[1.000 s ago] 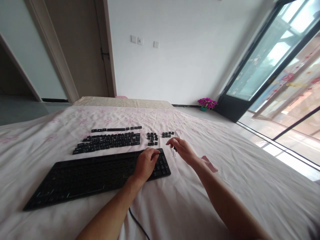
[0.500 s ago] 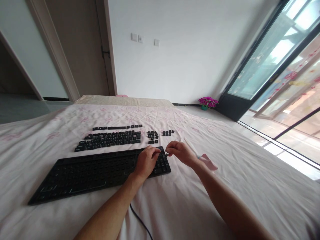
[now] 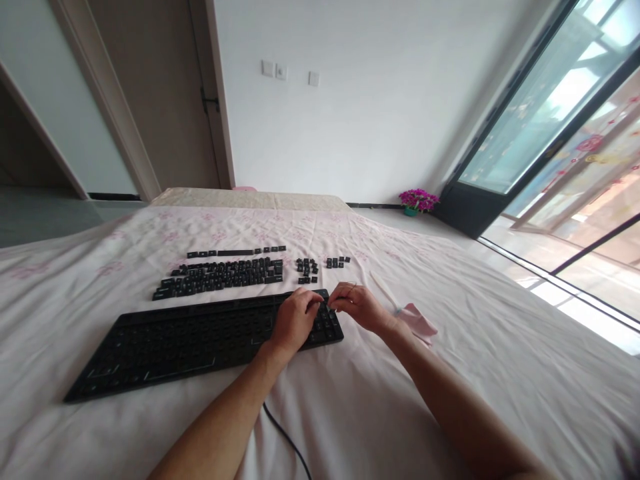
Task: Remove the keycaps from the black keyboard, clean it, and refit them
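A black keyboard (image 3: 190,340) lies on the bedding, many of its keycaps off and its number pad at the right end. My left hand (image 3: 295,319) rests over the right part of the keyboard, thumb and fingertips closed together near the top of the number pad. Whatever they pinch, if anything, is hidden. Just right of it, my right hand (image 3: 361,307) is closed in a pinch at the number pad's upper edge. A thin wire-like tool (image 3: 353,285) shows faintly at its fingers. Its exact kind is unclear.
Loose black keycaps (image 3: 225,277) lie in rows beyond the keyboard, with smaller groups (image 3: 307,268) to their right. A pink cloth piece with a stick (image 3: 419,321) lies beside my right wrist. The keyboard's cable (image 3: 285,437) runs toward me over the pale bedding (image 3: 380,400).
My right hand has shifted slightly left and down, closer to my left fingertips and the number pad. The view has moved slightly; the left hand stays over the keyboard.
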The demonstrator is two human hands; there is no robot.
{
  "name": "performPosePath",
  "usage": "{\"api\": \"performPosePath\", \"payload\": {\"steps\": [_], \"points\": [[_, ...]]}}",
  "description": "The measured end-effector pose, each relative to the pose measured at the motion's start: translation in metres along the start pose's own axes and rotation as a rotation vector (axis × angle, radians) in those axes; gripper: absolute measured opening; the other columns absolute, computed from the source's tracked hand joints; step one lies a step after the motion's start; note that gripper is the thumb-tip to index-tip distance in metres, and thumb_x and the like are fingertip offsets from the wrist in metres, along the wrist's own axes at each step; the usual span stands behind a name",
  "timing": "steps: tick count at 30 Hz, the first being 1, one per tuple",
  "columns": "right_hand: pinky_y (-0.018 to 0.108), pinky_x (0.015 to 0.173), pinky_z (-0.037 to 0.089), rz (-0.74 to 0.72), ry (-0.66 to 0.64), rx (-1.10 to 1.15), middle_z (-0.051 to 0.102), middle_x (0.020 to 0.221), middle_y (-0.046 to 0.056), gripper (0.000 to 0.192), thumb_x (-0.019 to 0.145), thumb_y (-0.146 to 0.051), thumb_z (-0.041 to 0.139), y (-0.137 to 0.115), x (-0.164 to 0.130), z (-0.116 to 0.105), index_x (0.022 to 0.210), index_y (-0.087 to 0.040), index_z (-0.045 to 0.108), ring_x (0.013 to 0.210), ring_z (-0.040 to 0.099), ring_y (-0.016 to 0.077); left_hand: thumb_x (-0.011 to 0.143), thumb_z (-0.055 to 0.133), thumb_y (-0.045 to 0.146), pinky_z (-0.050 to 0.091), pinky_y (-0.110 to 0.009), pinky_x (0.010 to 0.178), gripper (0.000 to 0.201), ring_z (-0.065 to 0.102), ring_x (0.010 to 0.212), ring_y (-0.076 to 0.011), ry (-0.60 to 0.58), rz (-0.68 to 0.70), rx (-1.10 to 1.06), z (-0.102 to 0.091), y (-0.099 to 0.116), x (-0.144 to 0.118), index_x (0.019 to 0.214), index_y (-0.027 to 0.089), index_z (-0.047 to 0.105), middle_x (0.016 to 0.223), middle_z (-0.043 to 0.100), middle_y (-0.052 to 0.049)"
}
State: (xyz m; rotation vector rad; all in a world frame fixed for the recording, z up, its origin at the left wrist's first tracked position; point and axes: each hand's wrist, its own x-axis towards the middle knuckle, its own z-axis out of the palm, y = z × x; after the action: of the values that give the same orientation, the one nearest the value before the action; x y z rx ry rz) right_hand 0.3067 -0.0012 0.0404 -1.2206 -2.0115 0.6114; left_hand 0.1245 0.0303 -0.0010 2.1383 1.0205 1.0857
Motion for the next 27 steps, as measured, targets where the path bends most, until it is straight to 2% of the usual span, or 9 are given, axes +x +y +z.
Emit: {"api": "performPosePath", "payload": {"steps": [5,7,11,16,22,27], "points": [[0.025,0.073,0.047,-0.065,-0.099,-0.111,0.063,0.079,0.001,0.016,0.088,-0.033,0.061,-0.008,0.011,0.004,0.085,-0.021,0.071,0.075,0.061,0.0137,0.087,0.057,0.022,0.046,-0.027,0.074,0.011,0.061,0.080,-0.0159,0.021,0.000,0.010,0.001,-0.002,0.000,0.080,0.020,0.066,0.083,0.065,-0.002],[0.025,0.072,0.047,-0.074,-0.099,-0.097,0.063,0.079,0.001,0.016,0.088,-0.033,0.061,-0.008,0.013,0.004,0.085,-0.021,0.071,0.075,0.061,0.0140,0.087,0.057,0.023,0.046,-0.027,0.074,0.011,0.062,0.080,-0.0161,0.029,-0.010,0.002,0.001,-0.003,0.000,0.081,0.020,0.066,0.083,0.065,-0.002],[0.024,0.065,0.049,0.053,-0.001,0.076,0.064,0.078,0.002,0.015,0.085,-0.030,0.062,0.006,0.010,0.002,0.083,-0.018,0.070,0.068,0.060,0.0133,0.085,0.055,0.016,0.046,-0.027,0.079,0.013,0.062,0.086,-0.0163,0.026,-0.012,-0.020,0.000,-0.003,0.000,0.085,0.021,0.067,0.088,0.066,-0.002],[0.023,0.058,0.048,0.183,0.014,0.144,0.063,0.073,0.001,0.013,0.082,-0.027,0.062,0.011,0.012,0.004,0.082,-0.016,0.069,0.061,0.058,0.0117,0.084,0.056,0.014,0.047,-0.027,0.078,0.013,0.062,0.086,-0.0160,0.035,-0.008,-0.019,0.001,-0.005,0.000,0.086,0.021,0.067,0.089,0.066,-0.002],[0.022,0.063,0.046,0.102,0.014,-0.066,0.064,0.076,0.000,0.009,0.083,-0.024,0.062,-0.006,0.016,0.013,0.086,-0.019,0.070,0.067,0.058,0.0123,0.088,0.054,0.021,0.047,-0.027,0.075,0.013,0.062,0.080,-0.0158,0.037,-0.021,0.010,0.001,-0.006,-0.001,0.086,0.019,0.067,0.085,0.065,-0.003],[0.025,0.066,0.049,0.043,0.062,0.003,0.062,0.080,0.002,0.014,0.085,-0.030,0.062,0.003,0.003,0.013,0.084,-0.019,0.070,0.071,0.060,0.0138,0.085,0.054,0.015,0.047,-0.028,0.080,0.014,0.062,0.085,-0.0158,0.025,-0.009,-0.013,-0.001,-0.004,-0.001,0.087,0.020,0.067,0.088,0.066,-0.002]]}}
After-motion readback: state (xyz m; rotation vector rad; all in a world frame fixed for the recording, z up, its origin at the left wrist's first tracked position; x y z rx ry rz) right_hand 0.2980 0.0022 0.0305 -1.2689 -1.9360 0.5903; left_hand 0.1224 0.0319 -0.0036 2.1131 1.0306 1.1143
